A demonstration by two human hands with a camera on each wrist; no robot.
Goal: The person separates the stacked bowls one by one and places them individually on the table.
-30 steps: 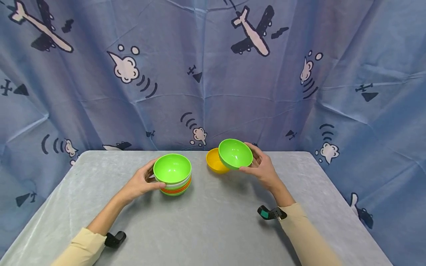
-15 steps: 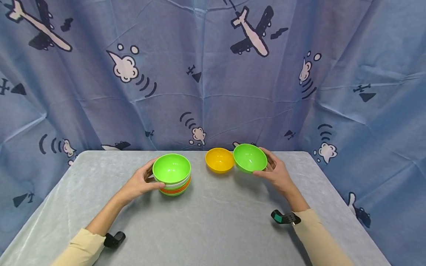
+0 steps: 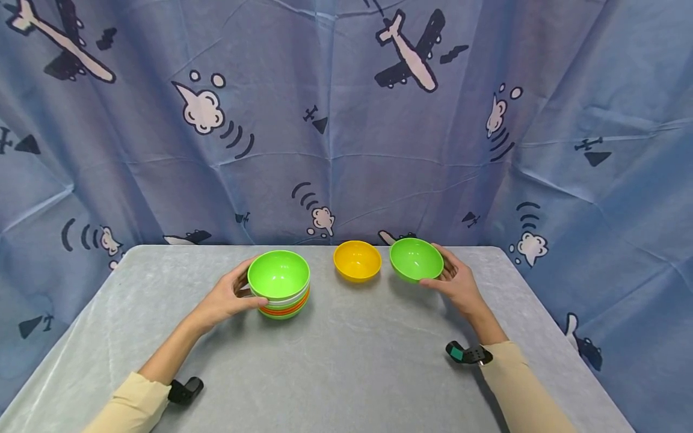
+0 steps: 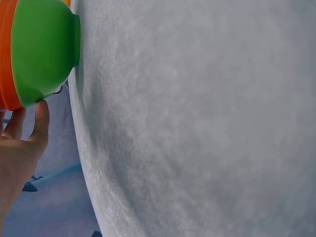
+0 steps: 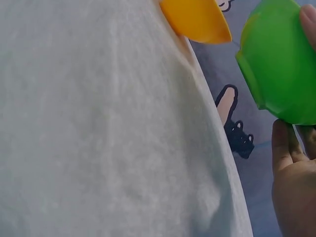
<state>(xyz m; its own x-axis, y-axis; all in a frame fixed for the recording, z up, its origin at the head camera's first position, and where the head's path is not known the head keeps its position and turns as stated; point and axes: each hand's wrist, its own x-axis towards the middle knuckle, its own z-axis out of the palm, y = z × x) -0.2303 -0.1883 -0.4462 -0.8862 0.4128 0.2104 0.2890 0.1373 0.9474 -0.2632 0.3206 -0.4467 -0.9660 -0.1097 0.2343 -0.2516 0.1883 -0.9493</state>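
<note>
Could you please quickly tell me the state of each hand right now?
Left hand: holding the stack of bowls by its side.
Right hand: holding a single green bowl.

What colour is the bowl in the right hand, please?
The bowl is bright green, seen best in the head view.

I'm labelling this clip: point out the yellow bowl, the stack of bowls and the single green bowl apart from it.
Yellow bowl [image 3: 357, 261], head view: inner surface, around the middle.
Stack of bowls [image 3: 279, 282], head view: inner surface at its open top.
Single green bowl [image 5: 280, 63], right wrist view: outer wall.
</note>
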